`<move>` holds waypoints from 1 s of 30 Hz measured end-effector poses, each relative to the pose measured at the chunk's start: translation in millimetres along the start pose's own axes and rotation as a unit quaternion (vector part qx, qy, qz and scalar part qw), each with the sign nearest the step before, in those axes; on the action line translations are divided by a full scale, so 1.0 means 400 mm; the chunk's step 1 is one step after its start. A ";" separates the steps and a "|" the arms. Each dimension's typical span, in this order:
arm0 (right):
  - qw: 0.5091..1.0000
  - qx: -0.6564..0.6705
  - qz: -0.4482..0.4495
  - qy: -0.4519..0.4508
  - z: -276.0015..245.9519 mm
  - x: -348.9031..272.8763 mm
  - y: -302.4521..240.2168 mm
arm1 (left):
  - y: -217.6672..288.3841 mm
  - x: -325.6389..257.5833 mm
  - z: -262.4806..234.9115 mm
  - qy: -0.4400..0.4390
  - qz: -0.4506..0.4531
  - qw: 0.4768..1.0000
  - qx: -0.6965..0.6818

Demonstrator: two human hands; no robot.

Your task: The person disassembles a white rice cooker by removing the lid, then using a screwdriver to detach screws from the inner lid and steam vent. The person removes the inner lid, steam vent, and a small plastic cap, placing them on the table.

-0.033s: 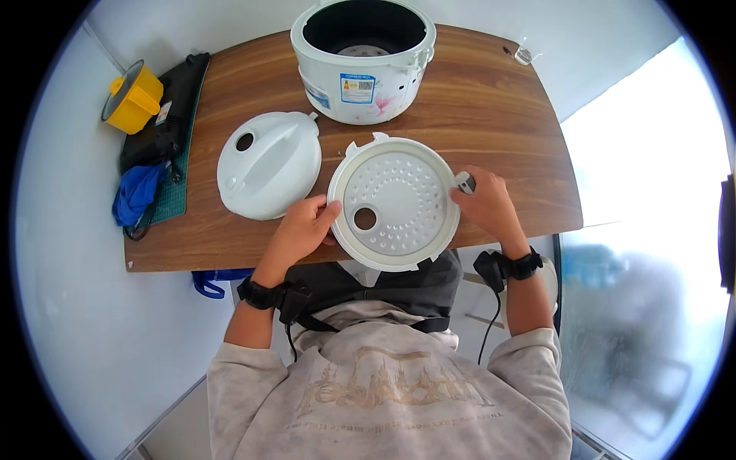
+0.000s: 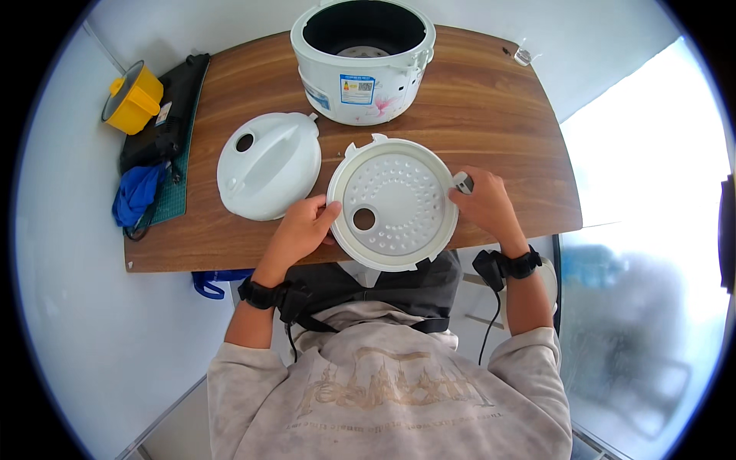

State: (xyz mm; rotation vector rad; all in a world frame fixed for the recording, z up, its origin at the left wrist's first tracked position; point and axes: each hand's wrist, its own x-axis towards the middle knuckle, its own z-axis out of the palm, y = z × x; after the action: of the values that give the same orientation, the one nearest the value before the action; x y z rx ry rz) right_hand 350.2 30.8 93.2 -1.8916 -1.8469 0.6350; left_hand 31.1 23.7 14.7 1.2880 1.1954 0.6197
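A round white rice cooker inner lid (image 2: pixel 402 203), with a dimpled metal plate and one round hole, is held between my hands at the table's front edge. My left hand (image 2: pixel 301 230) is closed on its left rim, thumb on top. At the right rim, my right hand (image 2: pixel 484 203) is closed, its thumb against the edge. A small grey-white piece (image 2: pixel 463 182) shows by those fingers; whether it belongs to the lid, I cannot tell. The white outer lid cover (image 2: pixel 264 184) lies to the left. Behind stands the white rice cooker body (image 2: pixel 322 80), open on top with a dark interior.
Along the wooden table's (image 2: pixel 491 107) left side lie a green mat (image 2: pixel 178 195), a black device (image 2: pixel 180 96), a yellow container (image 2: pixel 138 107) and a blue cloth (image 2: pixel 138 192). A small clear object (image 2: pixel 523 55) sits at the far right edge.
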 end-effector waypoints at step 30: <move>0.982 -0.187 -0.024 -0.014 0.029 0.040 0.001 | 0.051 0.001 0.044 0.244 0.202 0.869 0.379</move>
State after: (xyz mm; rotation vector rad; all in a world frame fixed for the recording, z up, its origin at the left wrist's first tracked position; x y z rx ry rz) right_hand 343.9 46.4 83.1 -2.0639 -2.1413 0.3133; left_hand 52.6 22.2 31.2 2.1721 1.6943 0.8519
